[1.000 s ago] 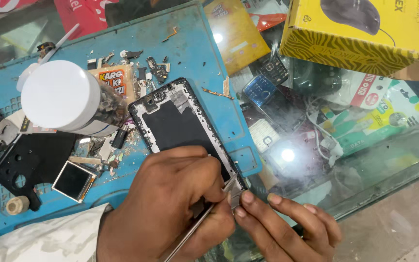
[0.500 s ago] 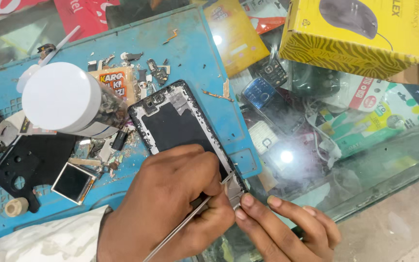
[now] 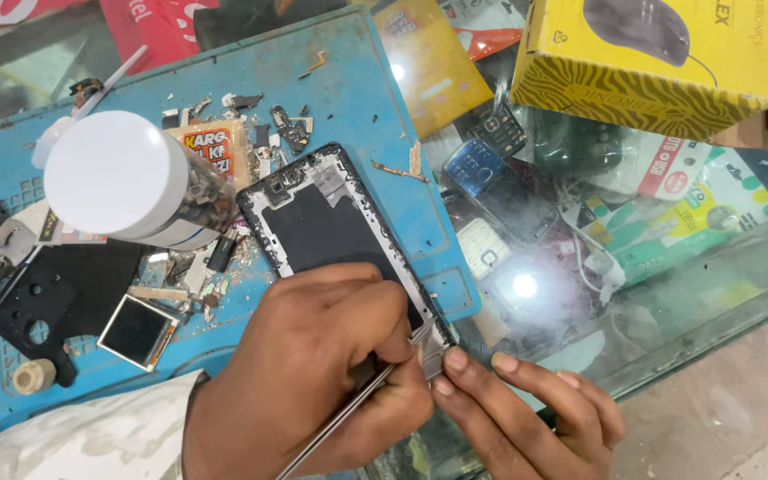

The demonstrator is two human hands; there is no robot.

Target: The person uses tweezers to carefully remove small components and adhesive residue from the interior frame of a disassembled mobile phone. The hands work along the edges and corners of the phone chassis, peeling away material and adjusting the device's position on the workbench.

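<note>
An opened black phone frame (image 3: 313,218) lies on the blue repair mat (image 3: 357,98), its near end under my hands. My left hand (image 3: 313,373) grips metal tweezers (image 3: 348,418), whose tips meet the frame's lower right corner. Beside it, my right hand (image 3: 526,413) presses its fingertips against that same corner and seems to pinch a small grey piece there. The frame's lower end is hidden by my left hand.
A jar with a white lid (image 3: 122,178) stands left of the frame. A black plate (image 3: 55,293), a small square screen (image 3: 138,331) and scattered bits lie on the mat. A yellow mouse box (image 3: 651,71) rests on the glass counter (image 3: 686,293), with old phones beneath.
My left hand has tilted the tweezers and shifted a little up and right at the frame's corner. The right hand's fingers stay at the same corner.
</note>
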